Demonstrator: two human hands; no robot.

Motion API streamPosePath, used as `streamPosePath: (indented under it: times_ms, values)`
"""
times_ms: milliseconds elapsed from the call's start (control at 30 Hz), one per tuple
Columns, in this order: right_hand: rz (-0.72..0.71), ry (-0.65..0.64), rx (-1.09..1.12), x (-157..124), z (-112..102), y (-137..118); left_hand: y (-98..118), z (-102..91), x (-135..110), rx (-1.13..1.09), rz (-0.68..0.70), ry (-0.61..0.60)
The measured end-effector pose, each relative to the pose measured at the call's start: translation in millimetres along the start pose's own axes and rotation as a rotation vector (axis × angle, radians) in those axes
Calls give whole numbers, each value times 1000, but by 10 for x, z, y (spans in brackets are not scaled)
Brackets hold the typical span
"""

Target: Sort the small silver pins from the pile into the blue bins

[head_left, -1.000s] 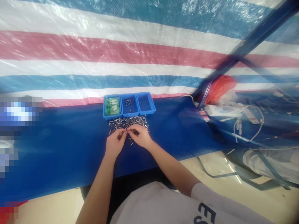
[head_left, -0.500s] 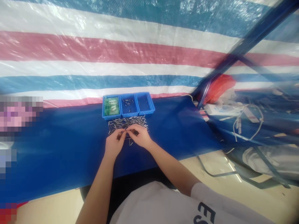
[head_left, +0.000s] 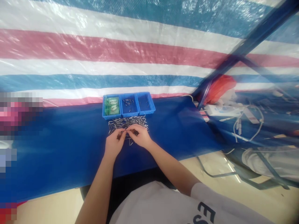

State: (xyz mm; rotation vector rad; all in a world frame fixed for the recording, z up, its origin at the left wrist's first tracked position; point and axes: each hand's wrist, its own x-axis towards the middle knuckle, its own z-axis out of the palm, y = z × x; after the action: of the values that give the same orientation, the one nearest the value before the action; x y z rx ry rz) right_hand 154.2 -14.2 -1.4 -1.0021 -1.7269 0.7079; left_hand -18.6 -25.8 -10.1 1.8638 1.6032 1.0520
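Head: pins [head_left: 127,122] touch left hand [head_left: 113,143].

A striped tarp [head_left: 140,53] in red, white and blue fills the view from nine through twelve to three o'clock. Below it lies a blue table cover [head_left: 58,149]. Three small blue bins [head_left: 128,105] sit side by side just above centre, toward twelve o'clock; the leftmost holds green packets [head_left: 112,105]. At three o'clock, a red bag [head_left: 220,87], a white power strip [head_left: 221,110] and looped white cables [head_left: 252,124] lie beside a dark blue frame bar [head_left: 252,37].
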Motion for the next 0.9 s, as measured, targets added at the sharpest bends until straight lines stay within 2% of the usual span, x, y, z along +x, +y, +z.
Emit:
streamPosePath:
  times_ms: [900]
  values:
    - [6, 2, 26, 0, -15, -1, 15, -5, 5, 18, -8, 0]
